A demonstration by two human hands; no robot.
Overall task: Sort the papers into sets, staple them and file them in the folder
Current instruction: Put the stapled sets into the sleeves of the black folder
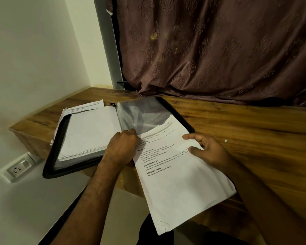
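Curled tight, the left hand [122, 144] has its grip pinching the clear plastic sleeve [141, 115] of the black zip folder [102, 138] on the wooden surface [245, 131]. With spread fingers, the right hand [207, 149] steadies the white printed paper set [180, 183], partly entered. It probably helps to hold the sleeve mouth wide and slide the sheets in square.

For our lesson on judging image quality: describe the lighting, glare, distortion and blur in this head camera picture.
Head view: dim, warm light; pale glare on the folder's plastic sleeve; wide-angle bending curves the table edge and wall; large headings on the paper set are readable, small print is soft; the loose papers behind the folder look blurred; both hands are sharp.
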